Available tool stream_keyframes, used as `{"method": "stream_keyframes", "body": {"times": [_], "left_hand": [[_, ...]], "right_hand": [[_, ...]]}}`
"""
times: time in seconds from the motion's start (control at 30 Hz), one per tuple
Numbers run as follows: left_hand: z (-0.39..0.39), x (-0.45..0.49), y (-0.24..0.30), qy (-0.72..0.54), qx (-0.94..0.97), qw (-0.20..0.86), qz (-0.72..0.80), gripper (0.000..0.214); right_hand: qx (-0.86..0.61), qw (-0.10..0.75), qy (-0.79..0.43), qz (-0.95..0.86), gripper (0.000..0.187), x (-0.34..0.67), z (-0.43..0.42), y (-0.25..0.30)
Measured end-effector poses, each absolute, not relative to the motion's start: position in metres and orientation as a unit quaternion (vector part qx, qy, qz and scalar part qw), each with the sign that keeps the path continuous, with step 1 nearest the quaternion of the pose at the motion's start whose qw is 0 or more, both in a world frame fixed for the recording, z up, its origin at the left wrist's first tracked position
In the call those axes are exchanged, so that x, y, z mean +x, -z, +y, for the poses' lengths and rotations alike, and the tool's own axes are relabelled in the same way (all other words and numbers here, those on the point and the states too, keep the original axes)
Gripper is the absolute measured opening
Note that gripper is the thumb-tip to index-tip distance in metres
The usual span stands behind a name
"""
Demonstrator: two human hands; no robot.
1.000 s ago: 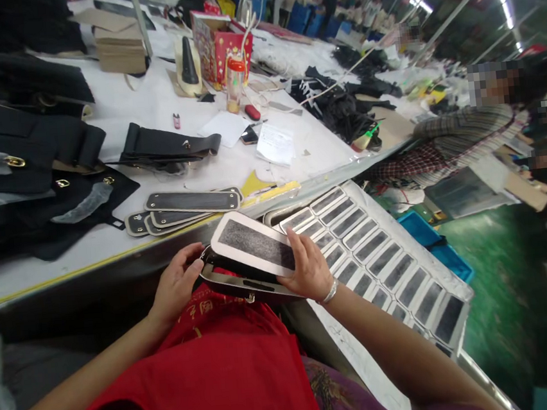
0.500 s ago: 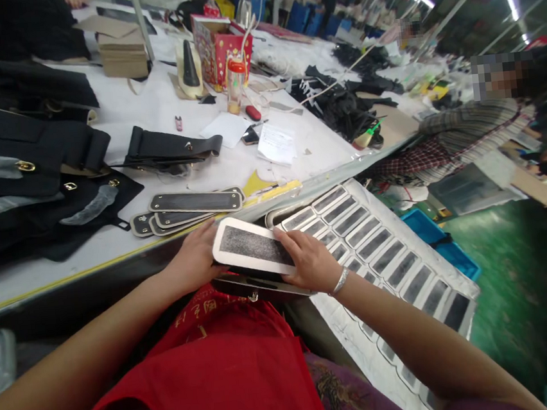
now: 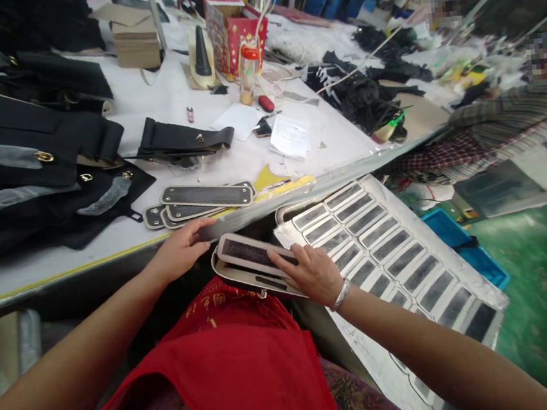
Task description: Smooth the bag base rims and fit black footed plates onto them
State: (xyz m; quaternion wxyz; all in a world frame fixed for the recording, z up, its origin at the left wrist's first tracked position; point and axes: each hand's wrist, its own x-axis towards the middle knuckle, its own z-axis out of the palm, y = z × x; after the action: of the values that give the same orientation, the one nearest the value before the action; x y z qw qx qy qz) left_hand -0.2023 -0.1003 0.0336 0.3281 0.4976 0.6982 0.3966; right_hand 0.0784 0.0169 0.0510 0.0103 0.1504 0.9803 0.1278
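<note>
My right hand point(image 3: 313, 273) has its fingers closed over the right end of a long rounded panel point(image 3: 246, 251) with a pale border and a dark middle. That panel lies slightly tilted over an open black bag or case body point(image 3: 241, 274) with a pale edge and a small metal clasp, held against my red apron point(image 3: 230, 357). Just left of the panel, my left hand point(image 3: 181, 249) is apart from it, fingers stretched and holding nothing. On the table's edge rests a small pile of similar dark strips point(image 3: 205, 197) with pale rims and metal studs.
To my right slopes a white board point(image 3: 379, 246) bearing rows of similar panels. Black bag pieces point(image 3: 31, 151) with gold fittings cover the table's left. Further back are a red box point(image 3: 233, 38), a bottle point(image 3: 248, 75) and papers point(image 3: 290, 136). A person point(image 3: 511, 117) stands at the right.
My left hand has let go of the panel and moved left. The panel has come down onto the bag body, its far end under my right hand. The view has turned slightly left.
</note>
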Motion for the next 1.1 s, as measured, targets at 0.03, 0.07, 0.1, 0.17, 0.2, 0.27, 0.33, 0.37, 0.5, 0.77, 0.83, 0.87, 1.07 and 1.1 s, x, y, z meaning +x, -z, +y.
{"method": "stream_keyframes", "body": {"times": [0.03,0.07,0.1,0.17,0.2,0.27,0.33,0.37,0.5,0.77,0.83,0.87,1.07,1.1], "left_hand": [[-0.106,-0.198,-0.027,-0.433,0.451,0.346,0.699,0.052],[-0.111,-0.192,-0.021,-0.456,0.422,0.358,0.697,0.053],[-0.114,-0.184,-0.015,-0.463,0.411,0.361,0.698,0.054],[-0.116,-0.169,-0.007,-0.437,0.423,0.351,0.712,0.056],[-0.114,-0.163,-0.005,-0.415,0.432,0.344,0.723,0.057],[-0.110,-0.157,-0.005,-0.373,0.443,0.341,0.741,0.059],[-0.106,-0.157,-0.007,-0.347,0.452,0.338,0.749,0.063],[-0.105,-0.159,-0.007,-0.339,0.464,0.326,0.751,0.066],[-0.106,-0.164,-0.013,-0.333,0.572,0.178,0.728,0.056],[-0.089,-0.126,-0.029,-0.144,0.851,0.200,0.463,0.033],[-0.086,-0.120,-0.025,-0.098,0.857,0.192,0.469,0.030],[-0.086,-0.119,-0.023,-0.084,0.858,0.187,0.470,0.028],[-0.089,-0.115,-0.021,-0.048,0.871,0.147,0.466,0.035],[-0.088,-0.113,-0.023,-0.043,0.873,0.139,0.465,0.035]], "right_hand": [[0.140,0.015,-0.130,0.982,0.058,0.076,0.015,-0.050],[0.132,0.019,-0.133,0.982,0.058,0.075,0.013,-0.049],[0.125,0.023,-0.138,0.982,0.057,0.076,0.012,-0.050],[0.109,0.035,-0.145,0.983,0.057,0.079,0.011,-0.053],[0.101,0.042,-0.144,0.983,0.057,0.081,0.011,-0.055],[0.084,0.068,-0.133,0.985,0.059,0.083,0.010,-0.059],[0.074,0.105,-0.110,0.986,0.065,0.082,0.011,-0.062],[0.073,0.125,-0.097,0.985,0.069,0.079,0.011,-0.064],[0.082,0.183,-0.044,0.979,0.080,0.063,0.016,-0.065],[0.077,0.198,0.045,0.976,0.076,0.045,0.025,-0.050],[0.075,0.171,0.079,0.979,0.073,0.050,0.028,-0.051],[0.070,0.152,0.106,0.980,0.073,0.054,0.031,-0.054],[0.218,-0.004,0.202,0.955,0.038,0.065,0.047,-0.073],[0.241,-0.028,0.174,0.955,0.035,0.062,0.048,-0.072]]}}
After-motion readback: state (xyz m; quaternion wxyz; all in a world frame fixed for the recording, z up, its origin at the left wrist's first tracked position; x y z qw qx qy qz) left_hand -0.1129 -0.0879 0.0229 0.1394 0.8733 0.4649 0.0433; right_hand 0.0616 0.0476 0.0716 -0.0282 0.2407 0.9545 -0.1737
